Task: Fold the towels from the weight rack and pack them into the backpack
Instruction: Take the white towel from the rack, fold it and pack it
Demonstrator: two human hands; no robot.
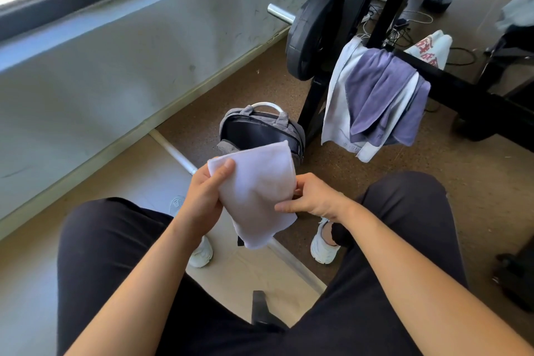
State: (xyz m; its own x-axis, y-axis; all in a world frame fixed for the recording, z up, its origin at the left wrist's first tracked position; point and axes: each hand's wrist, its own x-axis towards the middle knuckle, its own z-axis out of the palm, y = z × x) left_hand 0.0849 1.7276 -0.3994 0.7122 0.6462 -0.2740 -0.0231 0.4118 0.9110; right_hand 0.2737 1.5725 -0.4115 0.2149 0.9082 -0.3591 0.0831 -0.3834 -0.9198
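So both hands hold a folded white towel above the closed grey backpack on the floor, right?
Not quite: the head view shows the grey backpack open, its dark inside showing. Both the left hand and right hand do hold the folded white towel above it.

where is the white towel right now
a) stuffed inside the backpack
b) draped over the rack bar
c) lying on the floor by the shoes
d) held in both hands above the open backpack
d: the left hand and right hand grip the folded white towel by its two sides, in front of the open backpack on the floor.
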